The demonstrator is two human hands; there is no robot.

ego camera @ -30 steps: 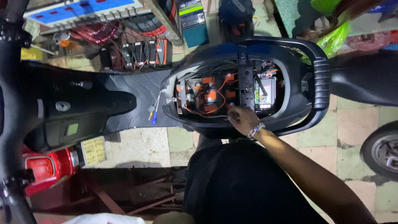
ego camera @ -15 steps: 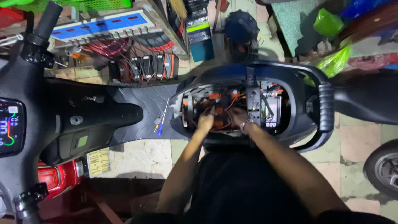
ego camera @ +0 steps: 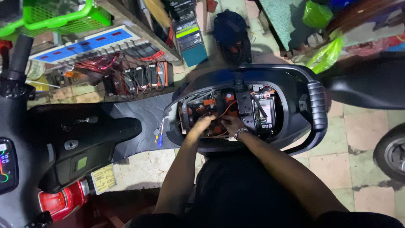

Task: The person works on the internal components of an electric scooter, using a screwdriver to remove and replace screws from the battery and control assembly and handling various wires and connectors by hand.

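While both forearms reach in from 6 o'clock, left hand [ego camera: 201,125] and right hand [ego camera: 230,123] sit side by side on the orange wiring [ego camera: 219,110] inside the scooter's open seat bay [ego camera: 291,90]. Fingers curled among wires; grip state cannot be told. Black module [ego camera: 262,113] at 3 o'clock.

Both hands are down inside the open seat compartment [ego camera: 295,90] of the black scooter, right of centre. The left hand [ego camera: 202,124] and right hand [ego camera: 230,123] sit side by side, almost touching, fingers buried among orange wires [ego camera: 228,107] and dark battery blocks. A black control box [ego camera: 263,112] stands just right of them.
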